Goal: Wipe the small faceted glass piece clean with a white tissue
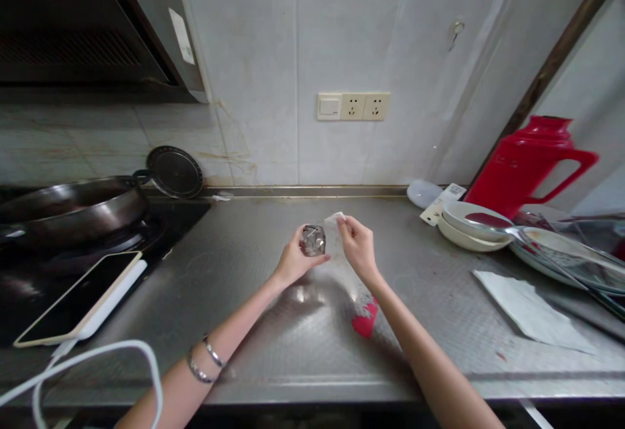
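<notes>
Glass is in our left hand, over the middle of the counter; whether its base touches the steel, we cannot tell. Our left fingers and thumb are clamped about it, fingers on the left, thumb along the near side, probably to steady it and leave its right side bare. Our right hand is just beside it, thumb and fingers pinched together on a tissue. A corner juts past the fingertips toward the glass, perhaps gripped so because the scrap is small and thin. We see a gap between tissue and glass.

Nearer us, by the right forearm, a red patch shows on the counter; we cannot tell whether it is a mark or a reflection. Farther right a napkin lies flat, within easy reach, we judge. Behind it the bowls stand nested, likely to save room, near the red jug by the wall.

To our left the phone lies tilted on a white block, a cable running from its near end, so it is perhaps charging. Beyond it the pan sits on the stove, and a dark disc leans against the tiles, presumably propped there out of the way.
</notes>
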{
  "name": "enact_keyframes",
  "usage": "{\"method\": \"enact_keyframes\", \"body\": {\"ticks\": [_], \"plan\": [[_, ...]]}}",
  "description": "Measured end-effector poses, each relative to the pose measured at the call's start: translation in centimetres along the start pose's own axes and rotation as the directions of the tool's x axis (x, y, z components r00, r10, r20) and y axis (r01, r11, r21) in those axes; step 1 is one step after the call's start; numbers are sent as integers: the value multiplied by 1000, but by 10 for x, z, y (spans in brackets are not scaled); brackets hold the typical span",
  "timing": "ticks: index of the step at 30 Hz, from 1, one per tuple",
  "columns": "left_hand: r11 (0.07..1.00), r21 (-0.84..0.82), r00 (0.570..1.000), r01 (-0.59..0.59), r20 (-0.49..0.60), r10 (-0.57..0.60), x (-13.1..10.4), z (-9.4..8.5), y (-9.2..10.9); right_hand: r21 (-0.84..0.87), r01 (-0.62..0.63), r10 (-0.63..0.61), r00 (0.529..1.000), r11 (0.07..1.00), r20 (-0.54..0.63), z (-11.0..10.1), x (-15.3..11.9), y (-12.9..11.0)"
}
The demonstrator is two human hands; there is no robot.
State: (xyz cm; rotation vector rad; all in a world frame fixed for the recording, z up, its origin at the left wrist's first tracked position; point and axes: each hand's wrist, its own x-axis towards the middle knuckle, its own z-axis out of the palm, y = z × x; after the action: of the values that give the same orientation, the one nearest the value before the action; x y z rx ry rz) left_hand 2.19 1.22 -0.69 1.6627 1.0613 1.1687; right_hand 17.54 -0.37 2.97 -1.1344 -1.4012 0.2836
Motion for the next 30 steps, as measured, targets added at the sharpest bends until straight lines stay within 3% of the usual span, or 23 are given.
{"method": "enact_keyframes", "body": {"ticks": [2, 4, 7, 11, 14, 17, 22, 26, 30], "plan": [[999, 12, 999, -44, 4, 44, -1, 0, 1, 150, -114, 91, 984, 982, 152, 3, 1, 1], [998, 8, 998, -64, 3, 64, -1, 1, 1, 280, -242, 139, 929, 929, 342, 5, 1, -1], [997, -23, 997, -71, -15, 71, -2, 2, -1, 308, -289, 113, 869, 907, 481, 7, -2, -2], [997, -74, 1000, -27, 0, 27, -3, 5, -6, 268, -264, 112, 873, 927, 474, 10, -5, -2], [994, -109, 999, 9, 35, -5, -2, 4, -7, 261, -255, 134, 904, 931, 405, 12, -5, -4], [998, 22, 990, -66, 124, 63, 0, -6, -2, 232, -289, 202, 920, 929, 335, 10, -3, -4], [870, 430, 965, -242, 201, 169, 3, -24, 5, 182, -461, 357, 836, 868, 416, 6, 1, -2], [855, 390, 930, -342, 269, 250, 6, -25, 2, 176, -500, 367, 793, 848, 487, 8, -2, -5], [889, 311, 940, -335, 171, 295, 8, -23, -2, 240, -493, 331, 802, 836, 497, 11, -3, -2]]}}
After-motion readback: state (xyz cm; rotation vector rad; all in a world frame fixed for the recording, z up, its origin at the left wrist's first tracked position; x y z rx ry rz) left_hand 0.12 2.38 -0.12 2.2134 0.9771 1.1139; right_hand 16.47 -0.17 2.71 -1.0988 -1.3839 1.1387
